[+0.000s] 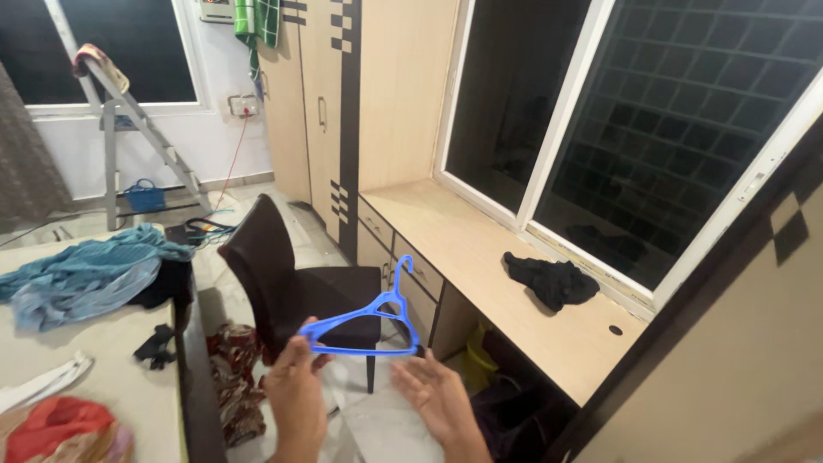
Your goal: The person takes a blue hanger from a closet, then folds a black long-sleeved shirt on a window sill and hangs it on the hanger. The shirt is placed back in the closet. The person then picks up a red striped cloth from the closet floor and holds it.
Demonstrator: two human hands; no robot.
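A blue plastic hanger (370, 315) is held up in front of me over a dark brown chair (283, 287). My left hand (296, 390) pinches the hanger's left end between thumb and fingers. My right hand (433, 394) is spread palm-up just under the hanger's right end, with its fingertips near or touching that end. The hook points up and to the right.
A wooden desk counter (489, 274) with drawers runs under the window and carries a black cloth (551, 281). At left a bed (111, 369) holds blue fabric (86, 270) and red cloth (56, 424). A stepladder (129, 120) and wardrobe (321, 103) stand behind.
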